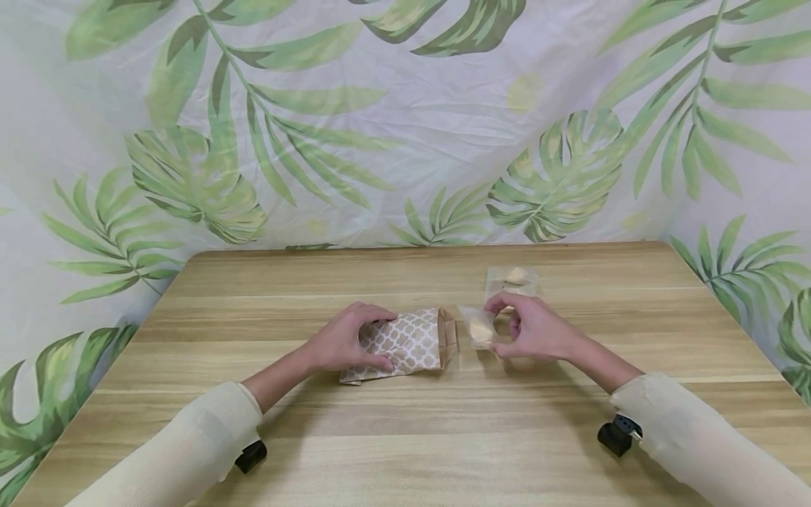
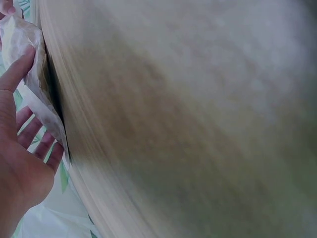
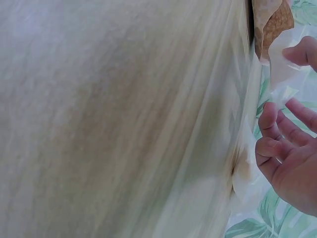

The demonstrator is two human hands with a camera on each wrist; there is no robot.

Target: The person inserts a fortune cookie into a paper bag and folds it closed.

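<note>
On wooden tabletop (image 1: 405, 436), white-latticed tan bag (image 1: 410, 341) is gripped by left hand (image 1: 341, 341). Translucent packet (image 1: 475, 320), pale lump (image 1: 481, 329) inside, is pinched by right hand (image 1: 535, 331).

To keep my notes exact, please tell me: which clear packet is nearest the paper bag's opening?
The near packet, held in the right hand just beside the opening of the paper bag; the far packet lies farther back on the table.

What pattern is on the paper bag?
The paper bag has tan clover-like shapes outlined in white, clearest in the head view.
</note>
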